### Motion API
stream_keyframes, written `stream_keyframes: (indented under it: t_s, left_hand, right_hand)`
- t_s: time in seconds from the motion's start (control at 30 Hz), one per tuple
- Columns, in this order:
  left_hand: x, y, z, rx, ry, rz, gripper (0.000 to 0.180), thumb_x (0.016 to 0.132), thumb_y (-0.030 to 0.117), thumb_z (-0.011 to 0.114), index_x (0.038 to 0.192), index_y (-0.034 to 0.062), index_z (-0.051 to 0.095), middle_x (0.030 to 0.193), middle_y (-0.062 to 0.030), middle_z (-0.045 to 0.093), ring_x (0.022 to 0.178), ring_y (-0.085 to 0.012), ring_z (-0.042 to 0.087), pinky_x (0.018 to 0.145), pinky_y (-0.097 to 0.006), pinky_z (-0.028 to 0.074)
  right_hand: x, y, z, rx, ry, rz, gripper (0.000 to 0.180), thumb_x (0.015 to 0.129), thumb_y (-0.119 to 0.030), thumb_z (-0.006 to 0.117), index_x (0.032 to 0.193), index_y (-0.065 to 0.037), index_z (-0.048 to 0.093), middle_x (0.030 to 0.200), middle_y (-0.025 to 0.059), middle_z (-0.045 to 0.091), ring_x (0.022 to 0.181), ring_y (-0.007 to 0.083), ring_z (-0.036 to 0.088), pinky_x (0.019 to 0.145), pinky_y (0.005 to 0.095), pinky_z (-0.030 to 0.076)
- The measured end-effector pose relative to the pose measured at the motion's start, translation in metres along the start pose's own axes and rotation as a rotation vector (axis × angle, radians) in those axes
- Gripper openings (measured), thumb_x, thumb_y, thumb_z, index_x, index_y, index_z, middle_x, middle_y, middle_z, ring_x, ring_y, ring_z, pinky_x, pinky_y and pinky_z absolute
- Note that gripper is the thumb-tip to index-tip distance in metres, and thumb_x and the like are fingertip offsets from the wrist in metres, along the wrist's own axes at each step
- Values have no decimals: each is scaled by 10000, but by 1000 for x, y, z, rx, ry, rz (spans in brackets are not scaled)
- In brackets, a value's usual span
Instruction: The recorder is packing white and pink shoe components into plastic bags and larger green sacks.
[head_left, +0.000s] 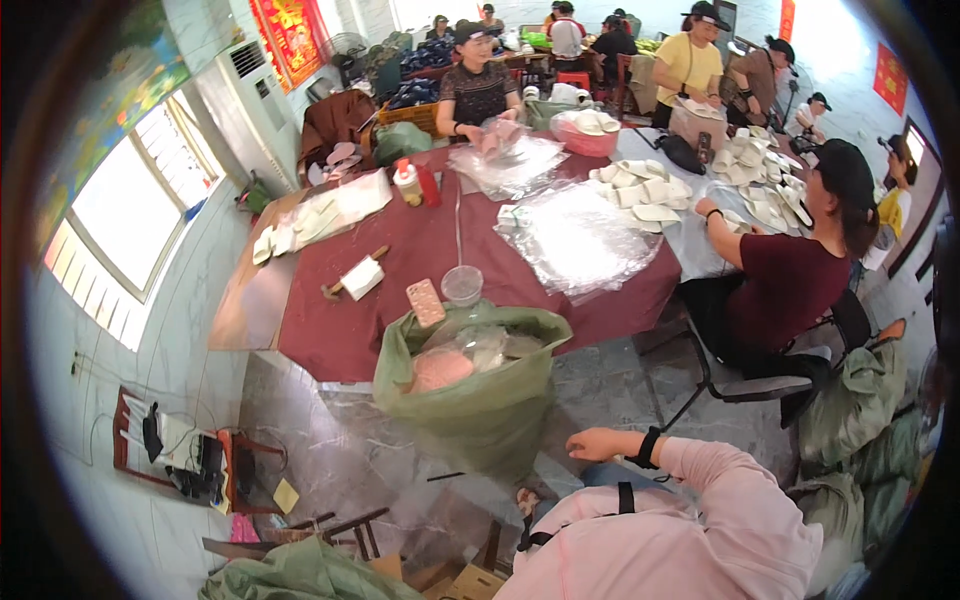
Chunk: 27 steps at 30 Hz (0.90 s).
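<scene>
The left hand (597, 443) rests loosely curled, fingers holding nothing, near the open green sack (470, 400) beside the maroon counter (400, 250); the right hand is out of sight.

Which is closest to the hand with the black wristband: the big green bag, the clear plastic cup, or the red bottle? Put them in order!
From the hand:
1. Big green bag, just to its left.
2. Clear plastic cup, on the table's near edge behind the bag.
3. Red bottle, far across the table.
</scene>
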<state>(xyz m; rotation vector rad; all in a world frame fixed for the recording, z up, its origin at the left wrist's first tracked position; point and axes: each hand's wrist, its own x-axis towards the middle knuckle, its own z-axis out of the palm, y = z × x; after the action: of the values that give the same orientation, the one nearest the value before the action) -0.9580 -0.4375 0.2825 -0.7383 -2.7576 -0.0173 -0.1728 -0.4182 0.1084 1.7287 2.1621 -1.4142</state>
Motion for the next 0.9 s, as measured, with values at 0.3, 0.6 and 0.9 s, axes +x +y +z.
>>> stream_keyframes:
  t_s: [0.3, 0.6, 0.9]
  left_hand:
    - [-82, 103, -21, -101, 204, 243, 370, 884, 208, 463, 1222, 58, 475, 1326, -215, 374, 1167, -384, 424, 951, -437, 355]
    - [-261, 349, -100, -629, 310, 806, 336, 831, 108, 498, 1149, 0, 504, 1265, -262, 383, 1201, -408, 335, 1014, -472, 244]
    - [-568, 545, -152, -1019, -207, 1626, 355, 765, 68, 603, 1118, 78, 558, 1351, -222, 321, 1238, -364, 340, 993, -417, 311]
  right_hand:
    - [-8, 99, -20, 98, 127, -107, 337, 862, -327, 496, 1037, -52, 583, 963, 163, 624, 922, 340, 577, 778, 406, 447]
    - [-164, 20, -218, 695, 467, -956, 289, 870, -102, 542, 611, -14, 449, 580, 17, 421, 596, 152, 467, 1000, 485, 340]
    - [-302, 5, -292, 1169, 40, -1901, 407, 916, -197, 444, 565, -5, 517, 645, 122, 543, 637, 245, 545, 653, 464, 505]
